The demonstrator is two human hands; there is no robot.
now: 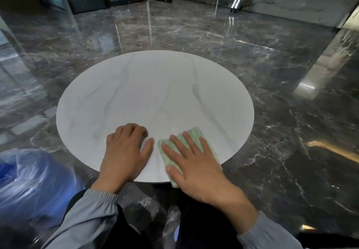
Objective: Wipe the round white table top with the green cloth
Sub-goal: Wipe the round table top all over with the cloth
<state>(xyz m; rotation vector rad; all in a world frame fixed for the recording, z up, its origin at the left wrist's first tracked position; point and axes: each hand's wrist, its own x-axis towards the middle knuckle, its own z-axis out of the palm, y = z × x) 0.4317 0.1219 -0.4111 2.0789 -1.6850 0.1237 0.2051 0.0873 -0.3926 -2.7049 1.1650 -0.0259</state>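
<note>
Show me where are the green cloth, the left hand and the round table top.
green cloth (194, 132): head view, on the far end beyond the fingers.
left hand (124, 151): head view, on the back of the hand.
round table top (155, 85): head view, on the bare white middle.

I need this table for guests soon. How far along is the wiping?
Done: nothing shows which parts have been wiped. In hand: the right hand presses the green cloth flat at the near edge of the table top, while the left hand rests beside it. Left: presumably the middle and far side.
</note>
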